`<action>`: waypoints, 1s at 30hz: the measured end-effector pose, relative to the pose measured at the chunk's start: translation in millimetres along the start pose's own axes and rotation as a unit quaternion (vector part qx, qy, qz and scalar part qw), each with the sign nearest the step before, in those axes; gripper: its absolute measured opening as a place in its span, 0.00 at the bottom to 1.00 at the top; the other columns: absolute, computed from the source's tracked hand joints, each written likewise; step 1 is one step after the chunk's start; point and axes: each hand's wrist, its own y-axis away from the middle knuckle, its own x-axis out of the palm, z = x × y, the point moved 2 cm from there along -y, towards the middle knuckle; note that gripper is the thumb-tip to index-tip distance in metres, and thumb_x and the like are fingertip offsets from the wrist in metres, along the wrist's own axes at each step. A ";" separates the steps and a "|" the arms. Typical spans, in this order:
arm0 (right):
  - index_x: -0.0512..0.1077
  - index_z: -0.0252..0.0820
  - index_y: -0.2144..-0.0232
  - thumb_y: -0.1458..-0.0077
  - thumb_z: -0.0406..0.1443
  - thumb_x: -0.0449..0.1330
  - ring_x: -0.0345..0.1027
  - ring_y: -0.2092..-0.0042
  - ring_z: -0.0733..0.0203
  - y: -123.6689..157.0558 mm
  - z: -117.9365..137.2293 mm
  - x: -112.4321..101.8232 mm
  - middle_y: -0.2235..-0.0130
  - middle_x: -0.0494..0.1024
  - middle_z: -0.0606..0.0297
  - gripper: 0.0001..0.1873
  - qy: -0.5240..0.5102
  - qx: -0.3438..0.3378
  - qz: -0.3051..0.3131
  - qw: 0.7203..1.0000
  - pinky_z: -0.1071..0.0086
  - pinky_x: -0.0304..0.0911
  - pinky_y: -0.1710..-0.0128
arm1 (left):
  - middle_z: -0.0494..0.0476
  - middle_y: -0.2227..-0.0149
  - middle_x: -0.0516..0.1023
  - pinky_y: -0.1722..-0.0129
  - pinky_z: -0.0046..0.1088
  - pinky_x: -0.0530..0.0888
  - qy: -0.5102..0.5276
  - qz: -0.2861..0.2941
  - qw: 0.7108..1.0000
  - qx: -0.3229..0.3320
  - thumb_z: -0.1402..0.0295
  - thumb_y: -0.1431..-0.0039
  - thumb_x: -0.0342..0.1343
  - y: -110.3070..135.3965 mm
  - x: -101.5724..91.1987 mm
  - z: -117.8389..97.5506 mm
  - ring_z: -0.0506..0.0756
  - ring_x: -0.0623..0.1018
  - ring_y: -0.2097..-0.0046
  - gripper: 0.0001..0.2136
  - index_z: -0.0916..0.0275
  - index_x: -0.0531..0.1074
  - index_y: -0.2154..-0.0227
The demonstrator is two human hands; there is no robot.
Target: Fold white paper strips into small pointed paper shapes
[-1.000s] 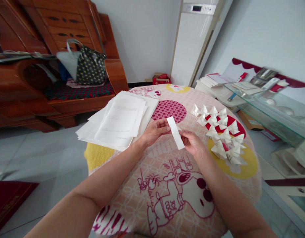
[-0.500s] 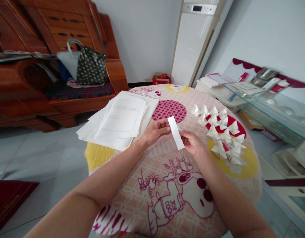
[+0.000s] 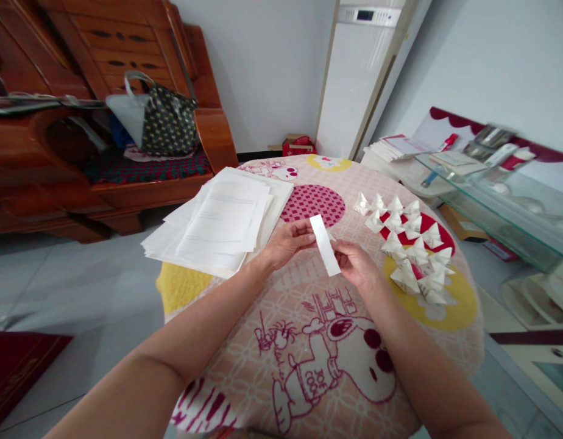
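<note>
Above the middle of the table, both hands hold a narrow folded strip of white paper (image 3: 325,245), tilted with its lower end to the right. My left hand (image 3: 289,242) pinches it from the left near its upper end. From the right, my right hand (image 3: 354,261) grips it, fingers curled partly behind the paper and hidden there. Several folded paper pieces (image 3: 417,250) with pointed peaks stand in rows to the right of my right hand. A stack of printed white sheets (image 3: 222,219) lies left of my left hand.
A patterned cloth (image 3: 281,341) covers the round table. To the right stands a glass shelf unit (image 3: 501,219) with bowls and cups. A wooden bench (image 3: 212,137) bearing a dark patterned bag (image 3: 168,122) is at the back left. A tall white appliance (image 3: 354,79) stands behind.
</note>
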 end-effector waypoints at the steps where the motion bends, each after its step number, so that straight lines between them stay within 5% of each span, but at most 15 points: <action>1: 0.74 0.42 0.77 0.59 0.40 0.76 0.63 0.79 0.67 0.0 0.0 -0.3 0.80 0.74 0.70 0.14 0.001 0.000 -0.001 1.000 0.72 0.59 0.80 | 0.60 0.54 0.82 0.50 0.35 0.76 -0.002 0.001 1.000 0.001 0.71 0.48 0.70 0.1 0.0 -0.1 0.55 0.81 0.55 0.17 0.65 0.80 0.54; 30: 0.71 0.42 0.79 0.60 0.40 0.76 0.62 0.80 0.68 -0.9 -2.1 -1.4 0.81 0.71 0.71 0.17 -0.003 -0.003 0.000 1.000 0.71 0.57 0.80 | 0.59 0.55 0.82 0.50 0.35 0.76 0.001 0.002 1.000 -0.005 0.72 0.47 0.69 0.7 -1.0 -0.8 0.55 0.81 0.55 0.16 0.65 0.79 0.54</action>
